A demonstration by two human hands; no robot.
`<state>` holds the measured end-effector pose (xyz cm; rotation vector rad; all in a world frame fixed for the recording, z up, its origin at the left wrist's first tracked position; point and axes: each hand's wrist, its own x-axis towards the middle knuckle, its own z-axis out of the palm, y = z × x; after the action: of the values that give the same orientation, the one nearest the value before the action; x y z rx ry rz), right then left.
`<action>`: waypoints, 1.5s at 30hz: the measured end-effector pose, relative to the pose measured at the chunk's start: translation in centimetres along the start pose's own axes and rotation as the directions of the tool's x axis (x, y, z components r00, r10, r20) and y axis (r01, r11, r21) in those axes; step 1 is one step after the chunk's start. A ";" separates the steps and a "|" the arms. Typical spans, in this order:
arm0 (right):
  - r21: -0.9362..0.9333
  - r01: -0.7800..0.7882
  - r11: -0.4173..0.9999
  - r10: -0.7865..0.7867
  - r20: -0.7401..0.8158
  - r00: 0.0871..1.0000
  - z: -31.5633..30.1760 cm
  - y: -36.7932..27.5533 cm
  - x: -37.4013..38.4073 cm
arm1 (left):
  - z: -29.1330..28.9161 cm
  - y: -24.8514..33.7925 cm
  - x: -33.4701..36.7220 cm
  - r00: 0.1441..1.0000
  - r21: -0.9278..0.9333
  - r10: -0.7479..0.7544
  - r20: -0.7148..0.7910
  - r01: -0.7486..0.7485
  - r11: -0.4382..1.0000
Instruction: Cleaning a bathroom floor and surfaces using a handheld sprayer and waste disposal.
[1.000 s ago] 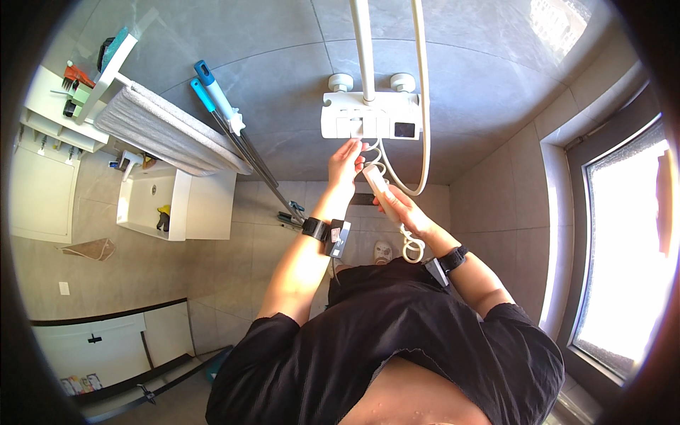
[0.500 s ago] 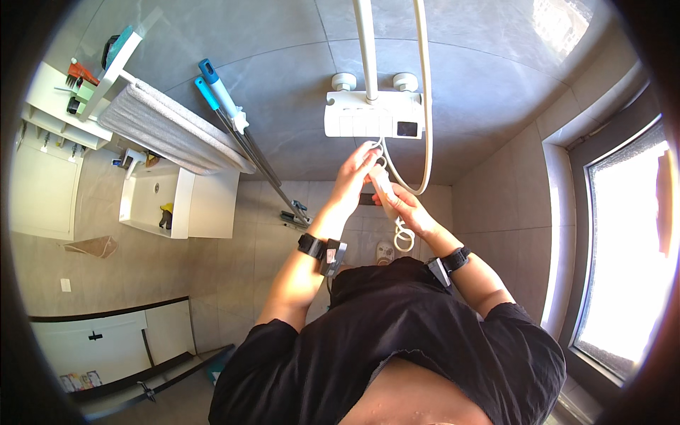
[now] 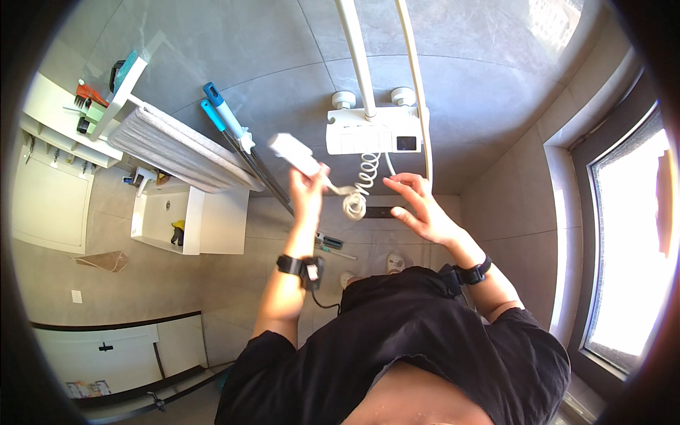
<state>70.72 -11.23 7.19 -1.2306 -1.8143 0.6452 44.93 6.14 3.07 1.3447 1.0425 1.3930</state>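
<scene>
My left hand (image 3: 307, 197) is closed around the handle of a white hand sprayer (image 3: 293, 154), raised left of the white shower mixer (image 3: 372, 132), its broad head pointing up and left. From the handle a white coiled hose (image 3: 367, 172) runs right and up to the mixer's underside, its lower loops bunched together. To the right of these coils, my right hand (image 3: 426, 214) is open and holds nothing. Its fingers are spread just below the mixer, near a straight white hose (image 3: 418, 92).
A white riser pipe (image 3: 355, 57) rises from the mixer on the grey tiled wall. Blue-topped long handles (image 3: 223, 106) lean at the left, beside a grey towel (image 3: 180, 145) on a rack. Farther left is a white washbasin (image 3: 191, 223); a bright window (image 3: 627, 241) is at right.
My left hand has moved left from beneath the mixer and now holds the sprayer alone. The right hand has let go of it and opened. The coiled hose now shows stretched between sprayer and mixer.
</scene>
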 end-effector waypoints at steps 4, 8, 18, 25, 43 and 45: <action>0.020 -0.054 0.998 0.055 -0.063 0.996 -1.8 -0.8 -1.6 | -1.1 0.7 6.5 0.998 -0.076 -0.010 0.064 0.015 0.997; 0.019 -0.122 0.992 0.123 -0.125 0.985 -2.5 0.2 -3.0 | 2.6 -0.3 9.0 0.967 0.114 0.178 0.180 -0.200 0.973; 0.076 -0.129 0.989 0.146 -0.283 0.948 -5.0 1.1 -3.0 | 8.4 0.2 10.3 0.990 0.012 0.139 0.033 -0.139 0.990; 0.064 -0.062 0.996 0.076 -0.240 0.968 -6.2 0.3 -0.8 | 7.8 -1.9 9.5 0.883 0.630 0.457 0.105 -0.415 0.656; -0.405 0.623 0.669 -0.729 -0.521 0.444 -30.0 -27.3 31.9 | 9.4 -4.8 8.0 0.968 0.529 0.243 -0.066 -0.173 0.831; -0.402 0.619 0.675 -0.717 -0.556 0.422 -31.7 -32.0 35.3 | 9.5 -3.8 7.7 0.979 0.550 0.198 -0.058 -0.134 0.824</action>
<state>75.77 7.69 60.93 -0.5524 -1.5006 -0.3940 54.67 14.37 1.69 1.8203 1.5072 1.3617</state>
